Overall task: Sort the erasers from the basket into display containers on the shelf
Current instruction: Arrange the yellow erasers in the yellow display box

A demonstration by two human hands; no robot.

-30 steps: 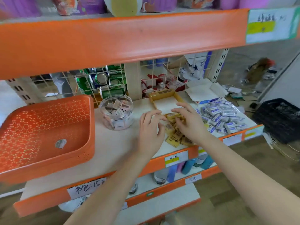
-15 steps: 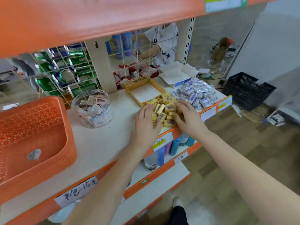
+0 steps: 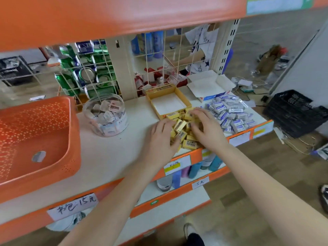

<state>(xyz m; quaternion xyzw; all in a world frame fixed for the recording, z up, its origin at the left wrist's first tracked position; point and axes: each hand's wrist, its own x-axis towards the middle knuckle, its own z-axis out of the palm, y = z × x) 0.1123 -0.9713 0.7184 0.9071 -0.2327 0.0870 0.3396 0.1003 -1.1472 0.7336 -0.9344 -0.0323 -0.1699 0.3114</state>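
White shelf board [image 3: 110,153] carries the yellow erasers [image 3: 181,125] heaped at its front edge, just before the open yellow box [image 3: 168,103], and we judge them light, stiff, slick-wrapped blocks best scooped from both flanks, where our left hand [image 3: 159,139] and right hand [image 3: 207,129] reach palms down, fingers curled around the heap.

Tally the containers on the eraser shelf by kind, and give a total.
Orange basket: 1
Clear round jar: 1
Open cardboard boxes: 2, the yellow box and the white-and-blue box
Total: 4
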